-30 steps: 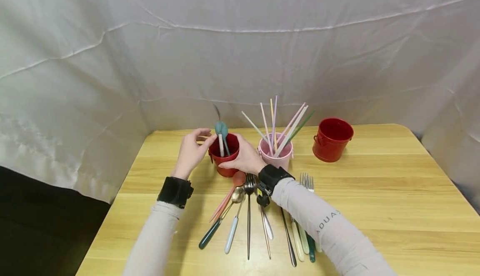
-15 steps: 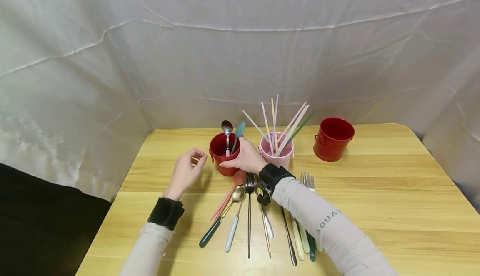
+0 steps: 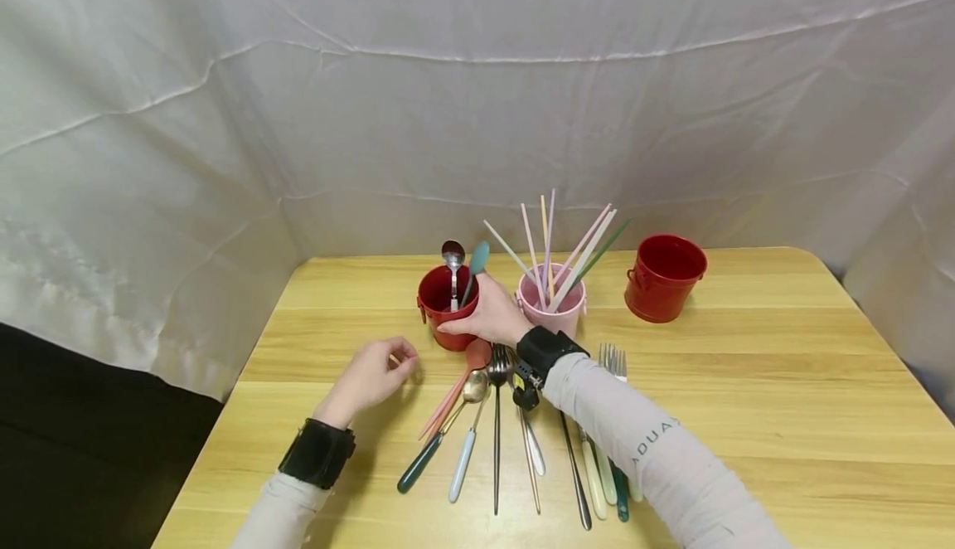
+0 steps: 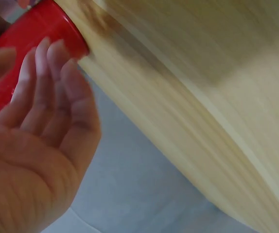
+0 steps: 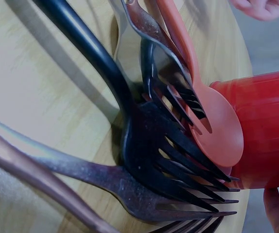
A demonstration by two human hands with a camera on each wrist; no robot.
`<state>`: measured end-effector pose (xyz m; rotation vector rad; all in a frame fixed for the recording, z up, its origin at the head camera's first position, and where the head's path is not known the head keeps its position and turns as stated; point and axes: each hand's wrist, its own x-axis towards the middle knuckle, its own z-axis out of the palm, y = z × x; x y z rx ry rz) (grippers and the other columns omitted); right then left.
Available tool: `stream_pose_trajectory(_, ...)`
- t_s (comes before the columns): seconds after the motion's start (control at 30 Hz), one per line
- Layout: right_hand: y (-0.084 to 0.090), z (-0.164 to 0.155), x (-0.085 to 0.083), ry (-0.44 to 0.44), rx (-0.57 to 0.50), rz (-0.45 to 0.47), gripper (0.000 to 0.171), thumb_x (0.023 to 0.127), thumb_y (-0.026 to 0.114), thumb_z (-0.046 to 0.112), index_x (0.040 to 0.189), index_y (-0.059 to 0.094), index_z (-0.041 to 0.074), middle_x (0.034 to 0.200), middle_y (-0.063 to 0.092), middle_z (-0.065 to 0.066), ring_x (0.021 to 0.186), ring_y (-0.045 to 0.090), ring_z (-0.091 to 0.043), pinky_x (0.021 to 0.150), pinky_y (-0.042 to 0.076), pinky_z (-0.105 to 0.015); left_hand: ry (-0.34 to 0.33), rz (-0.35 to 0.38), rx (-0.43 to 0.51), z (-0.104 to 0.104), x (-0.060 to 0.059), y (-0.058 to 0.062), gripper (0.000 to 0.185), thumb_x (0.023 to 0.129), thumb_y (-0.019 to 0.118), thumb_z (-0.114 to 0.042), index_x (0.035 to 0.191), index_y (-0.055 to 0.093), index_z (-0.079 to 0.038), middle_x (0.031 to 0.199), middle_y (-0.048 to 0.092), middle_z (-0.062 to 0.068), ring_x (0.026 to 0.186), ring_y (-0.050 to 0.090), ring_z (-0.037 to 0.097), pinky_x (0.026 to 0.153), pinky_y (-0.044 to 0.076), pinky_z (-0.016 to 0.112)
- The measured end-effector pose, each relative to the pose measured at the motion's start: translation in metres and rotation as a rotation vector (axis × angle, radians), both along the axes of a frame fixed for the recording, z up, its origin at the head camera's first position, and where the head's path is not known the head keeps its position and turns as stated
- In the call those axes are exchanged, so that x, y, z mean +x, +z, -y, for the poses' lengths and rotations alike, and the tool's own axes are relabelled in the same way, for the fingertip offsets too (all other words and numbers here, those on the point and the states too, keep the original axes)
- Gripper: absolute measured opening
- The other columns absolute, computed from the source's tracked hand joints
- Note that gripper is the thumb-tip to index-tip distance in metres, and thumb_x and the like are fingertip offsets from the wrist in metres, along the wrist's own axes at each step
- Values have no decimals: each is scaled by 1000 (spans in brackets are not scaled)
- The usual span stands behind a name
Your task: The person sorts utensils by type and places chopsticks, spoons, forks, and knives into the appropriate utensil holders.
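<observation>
With 2 spoons (image 3: pixel 462 271) standing in the red cup (image 3: pixel 446 307) gripped by the right hand (image 3: pixel 488 313), the empty, loosely curled left hand (image 3: pixel 370 375) probably needs to pick another spoon from the cutlery row (image 3: pixel 496 429).

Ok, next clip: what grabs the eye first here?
The pink bucket bristling with pastel chopsticks, mid-table. Beside it the right hand grips a red bucket holding two spoons. A fan of cutlery lies in front.

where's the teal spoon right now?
Head view: the teal spoon stands bowl-up in the left red metal bucket, beside a silver spoon, left of the pink bucket of chopsticks. The right hand holds that red bucket.
</observation>
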<state>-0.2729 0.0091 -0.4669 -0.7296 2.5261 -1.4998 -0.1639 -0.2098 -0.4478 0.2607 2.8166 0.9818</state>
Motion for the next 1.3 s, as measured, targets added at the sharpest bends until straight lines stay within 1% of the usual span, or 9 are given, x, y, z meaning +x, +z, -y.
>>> stream_pose_trajectory(0.13,1,0,0,-9,2,-8,87,68,94,31,140,47,15,133,65,-3,125,62,-21,106,51,-41,-94,82,-57,-7,8,1,10,96,65,-17,96,71,-9,86,71,1,77,61,10,69,52,27)
stream_pose_trajectory(0.27,2,-1,1,-1,-2,6,86,69,94,31,139,47,15,133,65,-3,125,61,-21,107,51,-41,-148,81,-103,-16,14,0,10,94,67,-19,92,71,-10,82,69,0,75,59,10,68,50,27)
stream_pose_trajectory(0.47,2,0,1,5,-5,7,84,71,93,30,139,47,15,134,65,-3,125,61,-21,108,51,-42,-140,80,-119,-33,14,-5,10,93,69,-21,91,70,-11,81,68,-2,73,56,10,69,49,27)
stream_pose_trajectory(0.6,1,1,1,5,2,-1,83,71,93,30,139,47,14,133,65,-3,125,61,-21,108,51,-41,-145,63,-124,-43,12,-9,12,93,70,-20,95,69,-9,78,64,-2,72,55,12,68,48,29)
stream_pose_trajectory(0.7,3,0,2,6,4,13,84,72,93,31,139,46,14,134,64,-3,125,61,-21,108,51,-40,-150,58,-137,-50,11,-9,13,93,69,-19,98,68,-7,78,63,0,72,55,14,68,48,31)
stream_pose_trajectory(0.83,5,0,3,6,5,30,84,72,92,30,141,45,15,136,63,-3,127,60,-21,109,50,-40,-143,62,-184,-57,10,-8,11,93,69,-17,98,67,-7,78,61,0,73,54,16,68,48,32)
stream_pose_trajectory(1.03,2,1,1,-10,28,-9,84,72,93,30,140,46,15,134,64,-3,125,61,-21,108,51,-39,-109,52,-234,-63,8,-10,11,91,71,-17,95,65,-9,79,61,1,74,55,18,69,48,33)
stream_pose_trajectory(1.17,2,0,2,-17,28,-14,85,71,93,30,140,45,15,133,64,-4,125,61,-21,107,51,-39,-95,29,-253,-65,6,-12,13,89,73,-20,88,64,-11,75,59,0,70,53,17,65,44,31)
stream_pose_trajectory(1.3,2,0,2,-9,15,-4,86,71,93,30,141,45,14,134,64,-4,125,61,-21,107,51,-39,-77,32,-259,-63,6,-15,12,88,73,-18,83,63,-12,71,57,-1,67,52,16,60,40,29)
